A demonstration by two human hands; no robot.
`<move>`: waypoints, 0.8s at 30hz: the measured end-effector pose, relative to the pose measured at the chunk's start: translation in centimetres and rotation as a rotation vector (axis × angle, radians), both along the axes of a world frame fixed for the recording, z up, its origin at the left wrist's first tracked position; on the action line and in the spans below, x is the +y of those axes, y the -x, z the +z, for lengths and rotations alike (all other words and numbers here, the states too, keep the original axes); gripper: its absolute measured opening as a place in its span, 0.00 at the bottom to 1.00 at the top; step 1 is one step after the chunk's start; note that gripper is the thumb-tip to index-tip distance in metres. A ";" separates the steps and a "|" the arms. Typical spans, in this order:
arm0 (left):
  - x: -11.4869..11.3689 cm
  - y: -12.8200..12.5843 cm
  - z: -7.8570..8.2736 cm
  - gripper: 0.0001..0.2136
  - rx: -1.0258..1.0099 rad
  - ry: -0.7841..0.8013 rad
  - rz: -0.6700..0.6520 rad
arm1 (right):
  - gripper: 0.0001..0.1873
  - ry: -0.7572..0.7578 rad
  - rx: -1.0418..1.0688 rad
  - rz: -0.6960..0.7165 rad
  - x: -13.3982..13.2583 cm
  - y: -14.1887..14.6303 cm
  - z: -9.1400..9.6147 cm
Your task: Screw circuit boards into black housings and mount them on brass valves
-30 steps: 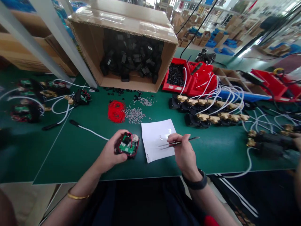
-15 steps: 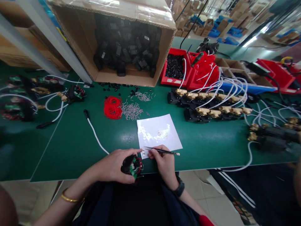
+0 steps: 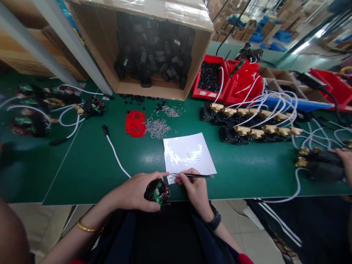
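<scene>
My left hand (image 3: 137, 191) is closed round a small black device with a green circuit board (image 3: 158, 191), held at the table's near edge. Its forefinger stretches toward the white paper sheet (image 3: 189, 156). My right hand (image 3: 192, 187) pinches a pair of thin tweezers (image 3: 192, 175), their tips at the sheet's near left corner beside tiny metal parts. More small metal rings (image 3: 192, 156) lie in the middle of the sheet. A white cable (image 3: 117, 156) runs from the device away to the left.
An open cardboard box (image 3: 143, 47) of black parts lies on its side at the back. Red rings (image 3: 135, 123) and small metal pins (image 3: 157, 128) are heaped before it. Brass-fitted black units with white tubes (image 3: 255, 123) and red bins (image 3: 210, 79) fill the right. Another person's hand (image 3: 345, 161) works at far right.
Both hands came back from mid-table to the near edge. The device is now tilted in my left hand, and the tweezers' tips moved from the sheet's middle to its near left corner.
</scene>
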State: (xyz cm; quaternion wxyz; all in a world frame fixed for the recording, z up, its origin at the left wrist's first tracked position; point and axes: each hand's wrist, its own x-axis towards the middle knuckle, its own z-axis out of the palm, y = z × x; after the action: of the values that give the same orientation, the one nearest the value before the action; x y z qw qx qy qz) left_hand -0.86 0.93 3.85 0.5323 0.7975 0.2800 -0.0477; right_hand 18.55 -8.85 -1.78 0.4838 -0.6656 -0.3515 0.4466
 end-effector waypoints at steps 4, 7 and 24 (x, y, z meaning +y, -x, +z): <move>0.0 0.1 -0.2 0.35 0.007 -0.013 -0.009 | 0.12 -0.005 -0.002 -0.032 -0.2 0.2 -0.3; -0.1 0.1 -0.2 0.35 0.001 -0.010 -0.011 | 0.11 -0.017 -0.003 -0.019 -0.2 0.1 -0.2; -0.6 1.1 -3.7 0.30 -0.658 0.133 0.665 | 0.13 -0.004 0.261 -0.101 -0.5 -0.2 0.1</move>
State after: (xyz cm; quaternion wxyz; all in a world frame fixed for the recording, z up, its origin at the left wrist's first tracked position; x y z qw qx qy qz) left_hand -2.01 0.31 0.17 0.6291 0.6015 0.3329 0.3628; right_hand 18.77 -9.38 -1.66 0.5488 -0.6176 -0.2524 0.5037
